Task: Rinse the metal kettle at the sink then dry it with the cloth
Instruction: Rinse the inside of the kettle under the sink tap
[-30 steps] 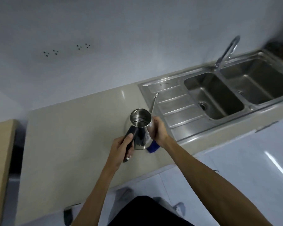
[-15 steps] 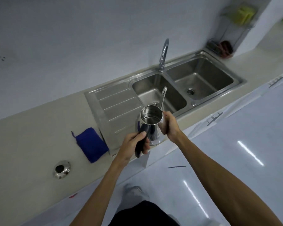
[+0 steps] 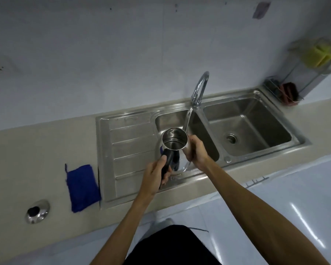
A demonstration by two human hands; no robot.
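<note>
The kettle is held upright, mouth open, above the near edge of the left basin of the sink. The left hand grips its black handle with curled fingers. The right hand wraps around the kettle's right side. The blue cloth lies flat on the table, just beside the drainboard. A round lid rests left of the cloth. The tap stands between the two basins.

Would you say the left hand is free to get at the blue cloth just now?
Probably not yet: the left hand grips the kettle by its handle. The path looks open, though; the cloth lies uncovered on the counter, left of the sink.
</note>
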